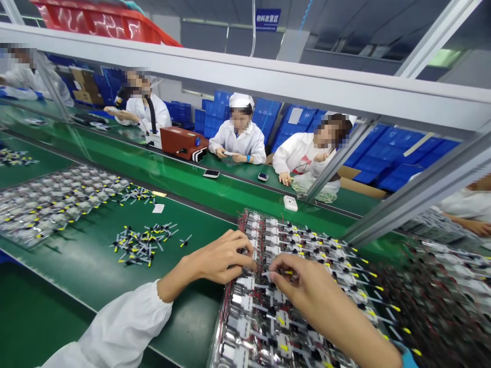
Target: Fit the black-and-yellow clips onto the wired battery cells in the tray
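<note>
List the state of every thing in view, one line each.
Left hand: fingers curled over the wired white modules.
Right hand: pinching a yellow-tipped lead.
Wired white modules: packed in rows, leads sticking out.
Loose yellow-tipped parts: heaped on the green mat.
Phone: lying flat, screen dark.

A blue hanging sign (268,19) reads "物料放置区" in white characters.

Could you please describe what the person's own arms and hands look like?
The left hand is bare, its arm in a loose white sleeve gathered at the cuff. The right hand is also bare, with something blue at the frame's edge.
</note>
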### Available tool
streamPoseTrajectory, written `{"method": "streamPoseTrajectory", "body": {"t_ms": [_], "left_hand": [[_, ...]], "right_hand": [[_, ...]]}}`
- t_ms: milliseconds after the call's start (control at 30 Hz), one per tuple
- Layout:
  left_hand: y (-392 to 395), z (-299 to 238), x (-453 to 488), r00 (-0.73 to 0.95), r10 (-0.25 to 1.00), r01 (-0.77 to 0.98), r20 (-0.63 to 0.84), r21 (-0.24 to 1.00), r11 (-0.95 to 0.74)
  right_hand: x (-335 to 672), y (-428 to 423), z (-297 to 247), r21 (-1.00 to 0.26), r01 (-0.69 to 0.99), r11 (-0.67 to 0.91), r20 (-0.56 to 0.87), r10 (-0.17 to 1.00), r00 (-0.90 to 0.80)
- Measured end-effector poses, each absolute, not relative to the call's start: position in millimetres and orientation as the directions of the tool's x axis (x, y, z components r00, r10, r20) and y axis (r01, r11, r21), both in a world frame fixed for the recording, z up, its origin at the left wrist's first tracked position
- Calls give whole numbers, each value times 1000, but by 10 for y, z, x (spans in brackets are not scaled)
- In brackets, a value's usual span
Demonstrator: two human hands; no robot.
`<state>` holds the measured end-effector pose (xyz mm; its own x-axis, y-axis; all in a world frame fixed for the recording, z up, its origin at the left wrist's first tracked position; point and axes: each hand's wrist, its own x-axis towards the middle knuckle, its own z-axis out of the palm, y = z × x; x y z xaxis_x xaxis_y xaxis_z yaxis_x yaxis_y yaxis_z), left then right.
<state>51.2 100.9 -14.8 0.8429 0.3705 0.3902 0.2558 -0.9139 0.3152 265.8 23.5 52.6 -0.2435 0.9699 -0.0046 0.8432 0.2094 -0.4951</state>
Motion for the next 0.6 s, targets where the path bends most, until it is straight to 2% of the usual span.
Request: {"method": "streamPoseTrajectory", "body": {"t_ms": [100, 300, 600], "left_hand": [[1005, -163, 526, 829, 392, 258, 400, 347, -902], [1002, -191, 526, 780, 447, 210, 438, 490, -846], [979, -210, 521, 741, 499, 146, 450, 617, -773]], "right_hand": [[2628, 284, 491, -519, 833, 192, -33, 969, -244], [2607, 352, 478, -553, 805, 216, -9, 964, -266], [2549, 379, 413, -631, 767, 118, -109, 965, -238]]}}
